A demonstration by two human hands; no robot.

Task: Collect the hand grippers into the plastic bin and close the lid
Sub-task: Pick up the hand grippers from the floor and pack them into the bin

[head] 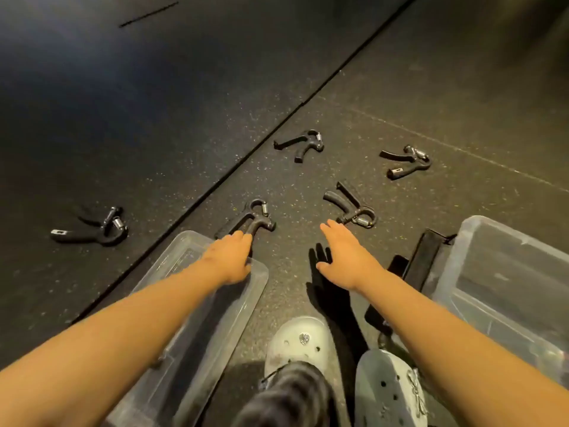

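Several black hand grippers with metal springs lie on the dark rubber floor. My left hand (229, 257) reaches over the far rim of a clear plastic bin (258, 282), and its fingers curl onto the handle of the nearest hand gripper (252, 217), which lies on the floor. My right hand (345, 257) hovers with straight fingers just short of another hand gripper (354, 208) and holds nothing. Others lie farther off: one hand gripper (300, 144) ahead, one hand gripper (406, 161) at the right, and one hand gripper (92, 229) at the far left.
A second clear plastic container (508, 288) stands at the right with a black latch piece (421, 257) beside it. My feet in pale clogs (298, 343) are at the bottom centre. A floor-mat seam (215, 183) runs diagonally between the far-left gripper and the rest.
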